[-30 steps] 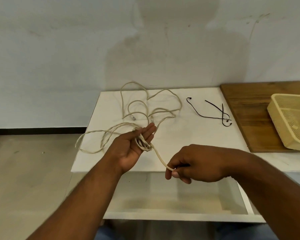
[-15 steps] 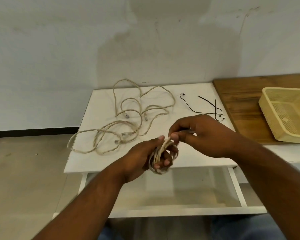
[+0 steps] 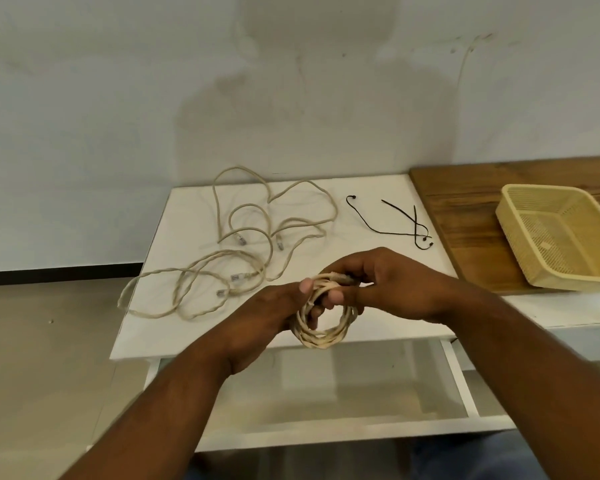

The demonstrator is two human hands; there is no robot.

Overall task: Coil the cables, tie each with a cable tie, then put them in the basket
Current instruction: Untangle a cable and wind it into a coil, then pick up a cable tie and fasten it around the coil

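A beige cable coil (image 3: 323, 332) hangs over the front edge of the white table (image 3: 378, 271). My left hand (image 3: 274, 313) grips the coil with its fingers through the loops. My right hand (image 3: 388, 282) pinches the coil's top, where the cable end lies. Loose beige cables (image 3: 243, 237) with clear plugs sprawl over the table's left half, one loop hanging off the left edge. Black cable ties (image 3: 406, 226) lie at the table's back right. A yellow mesh basket (image 3: 561, 237) stands empty on the wooden board (image 3: 465, 209) to the right.
The table stands against a pale wall. Below its front edge a white lower shelf frame (image 3: 343, 431) shows. Grey floor lies to the left.
One second ago my right hand was pulling the cable out toward me; it has since swung up to my left hand, and the cable now forms a full coil held by both hands.
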